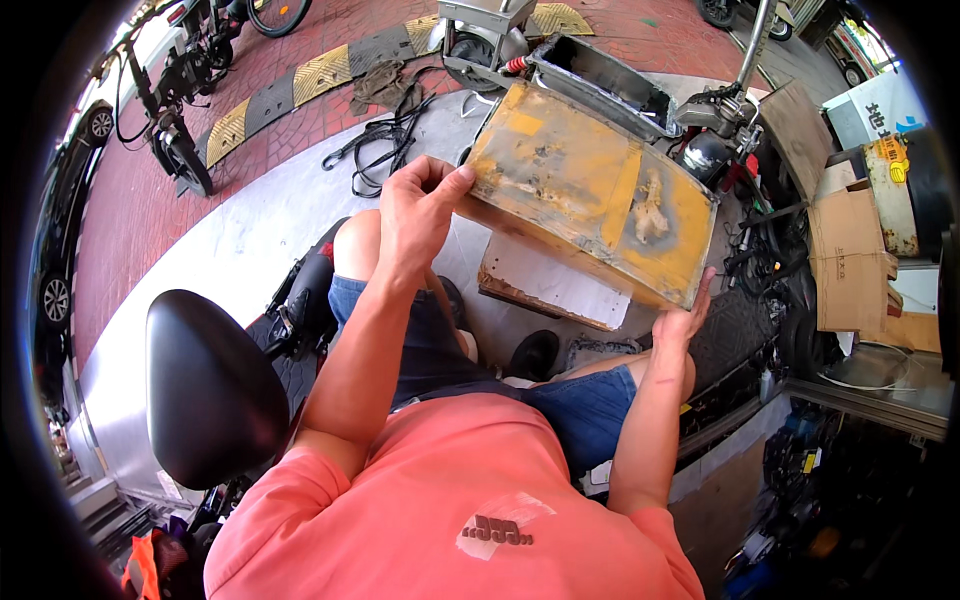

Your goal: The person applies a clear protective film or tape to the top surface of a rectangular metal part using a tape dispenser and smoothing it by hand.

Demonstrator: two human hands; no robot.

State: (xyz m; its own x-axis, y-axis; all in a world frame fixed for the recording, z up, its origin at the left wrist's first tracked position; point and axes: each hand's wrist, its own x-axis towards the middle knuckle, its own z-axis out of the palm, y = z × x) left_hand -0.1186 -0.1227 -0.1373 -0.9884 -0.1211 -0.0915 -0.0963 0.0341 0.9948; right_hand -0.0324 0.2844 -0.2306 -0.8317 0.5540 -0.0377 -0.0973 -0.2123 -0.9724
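The left hand (418, 207) holds the left end of a dirty yellow box (555, 180), thumb on top. The right hand (686, 316) holds the right end, fingers straight. It's in front of the knees (357, 245).

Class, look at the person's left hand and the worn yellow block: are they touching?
Touching. The head view shows the left hand gripping the yellow block at its left end, the thumb lying on its upper face.
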